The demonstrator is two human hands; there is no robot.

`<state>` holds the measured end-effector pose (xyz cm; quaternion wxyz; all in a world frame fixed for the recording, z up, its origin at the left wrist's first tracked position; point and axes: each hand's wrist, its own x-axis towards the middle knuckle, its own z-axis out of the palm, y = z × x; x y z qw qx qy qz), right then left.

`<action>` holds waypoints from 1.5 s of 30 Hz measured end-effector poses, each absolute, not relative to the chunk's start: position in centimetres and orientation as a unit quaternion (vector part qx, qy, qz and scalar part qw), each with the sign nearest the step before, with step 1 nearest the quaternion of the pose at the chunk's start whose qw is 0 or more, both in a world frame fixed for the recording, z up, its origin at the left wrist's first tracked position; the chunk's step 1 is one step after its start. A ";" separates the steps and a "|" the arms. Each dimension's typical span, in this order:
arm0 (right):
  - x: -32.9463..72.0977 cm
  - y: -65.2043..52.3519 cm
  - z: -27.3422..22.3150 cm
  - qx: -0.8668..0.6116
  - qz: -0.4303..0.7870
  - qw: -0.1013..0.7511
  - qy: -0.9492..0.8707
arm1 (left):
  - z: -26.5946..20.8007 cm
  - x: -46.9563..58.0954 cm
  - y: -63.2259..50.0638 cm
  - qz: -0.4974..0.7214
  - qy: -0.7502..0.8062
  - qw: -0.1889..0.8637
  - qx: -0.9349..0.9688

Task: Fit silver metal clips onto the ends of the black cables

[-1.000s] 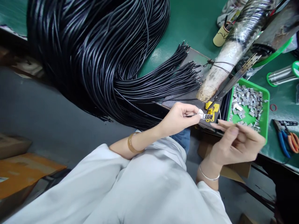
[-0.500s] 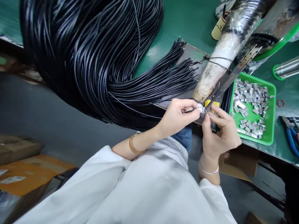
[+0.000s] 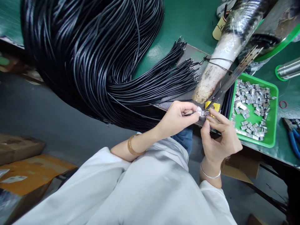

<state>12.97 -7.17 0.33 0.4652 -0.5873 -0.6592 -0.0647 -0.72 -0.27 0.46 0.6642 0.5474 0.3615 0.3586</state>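
My left hand (image 3: 179, 116) pinches the end of a black cable, with a small silvery metal piece (image 3: 203, 114) at its fingertips. White tape covers the tip of one left finger. Just right of the metal piece, my right hand (image 3: 220, 131) has its thumb and fingers drawn together; whatever they hold is too small to make out. The dark tip of a slanted metal rod that looks like a soldering iron (image 3: 225, 90) comes down at the metal piece. A yellow object (image 3: 214, 106) lies behind the fingertips.
A huge bundle of black cables (image 3: 93, 62) spreads over the green table (image 3: 182, 18), their stripped ends on a grey plate (image 3: 194, 51). A white, plastic-wrapped tube (image 3: 217, 59) slants above. Right are a green tray (image 3: 273, 125) of metal pieces and blue-handled pliers (image 3: 292, 137).
My right fingers have shifted slightly down and away from the rod's tip. The metal piece in my left hand has moved a little left and down.
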 end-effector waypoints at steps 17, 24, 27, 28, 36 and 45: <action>13.3 -7.5 0.4 -0.578 -0.173 0.461 -0.651 | 0.1 -1.4 -0.7 0.369 0.344 0.686 0.524; 13.4 -6.6 0.3 -0.575 -0.153 0.439 -0.673 | -0.1 -1.3 -0.9 0.432 0.356 0.596 0.575; 13.3 -6.4 0.2 -0.571 -0.145 0.452 -0.670 | 0.1 -1.3 -0.6 0.443 0.361 0.573 0.588; 13.3 -6.3 0.2 -0.570 -0.142 0.453 -0.670 | 0.1 -1.3 -0.5 0.446 0.361 0.568 0.591; 13.7 -6.0 -0.1 -0.555 -0.173 0.452 -0.677 | 0.5 -1.3 0.0 0.443 0.343 0.610 0.561; 14.6 -6.2 -1.0 -0.525 -0.163 0.436 -0.713 | 0.9 -1.7 0.1 0.348 0.348 0.680 0.543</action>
